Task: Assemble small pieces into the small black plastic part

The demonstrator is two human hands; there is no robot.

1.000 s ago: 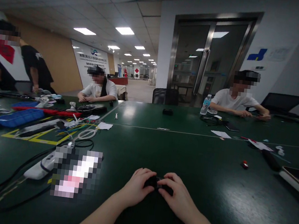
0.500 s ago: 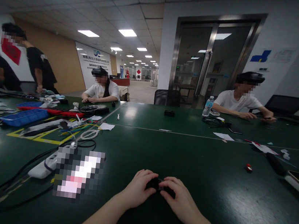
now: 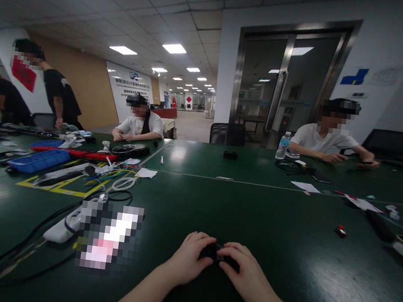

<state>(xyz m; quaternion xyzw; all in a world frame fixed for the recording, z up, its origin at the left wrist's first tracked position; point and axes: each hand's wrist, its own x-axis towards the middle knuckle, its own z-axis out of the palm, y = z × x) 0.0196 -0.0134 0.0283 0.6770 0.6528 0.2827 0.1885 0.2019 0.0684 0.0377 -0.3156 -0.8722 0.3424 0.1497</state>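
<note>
A small black object [image 3: 215,253] lies between my two hands, low in the middle of the head view, over the green table [image 3: 270,219]. My left hand [image 3: 191,257] grips its left end with thumb and fingers. Its right end is pinched by my right hand [image 3: 242,265]. The fingers cover much of the object, and its details are too dark to make out.
To the left lie a white power strip [image 3: 63,226], cables and a blue tray [image 3: 40,160]. At right are a small red item [image 3: 341,231], papers [image 3: 305,187] and a bottle [image 3: 283,146]. Several people are beyond the table.
The whole view has shifted slightly, so the scene sits a little further right and lower. Both hands keep their hold on the black object.
</note>
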